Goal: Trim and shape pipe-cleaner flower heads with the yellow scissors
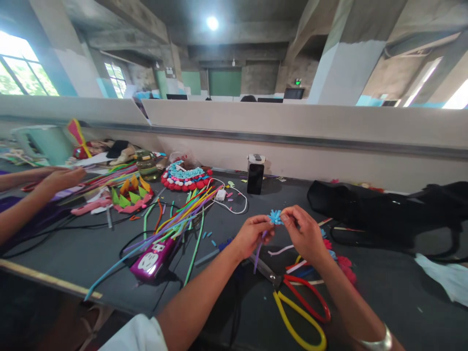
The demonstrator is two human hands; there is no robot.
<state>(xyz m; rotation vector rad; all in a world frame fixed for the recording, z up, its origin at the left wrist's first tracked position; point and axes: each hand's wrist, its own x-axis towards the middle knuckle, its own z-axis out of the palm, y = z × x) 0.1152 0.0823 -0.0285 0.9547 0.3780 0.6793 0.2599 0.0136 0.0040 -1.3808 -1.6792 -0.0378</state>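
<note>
Between my two hands is a small light-blue pipe-cleaner flower [275, 217] with spiky petals. My left hand [256, 230] pinches its left side, and a purple pipe cleaner [258, 253] hangs down from those fingers. The fingertips of my right hand [300, 228] are closed on the flower's right side. Below the hands lie large scissors [275, 282] with one red and one yellow handle loop. Under my right forearm are red, pink and blue fuzzy pieces [345, 269], partly hidden by the arm.
Left of my arm, a bundle of coloured pipe cleaners [186, 214] lies over a purple box [153, 261]. A phone [255, 178] stands near the partition. At right is a black bag [387, 212]. Another person's hands [60, 180] work at far left, near a fuzzy crown-like piece [132, 195].
</note>
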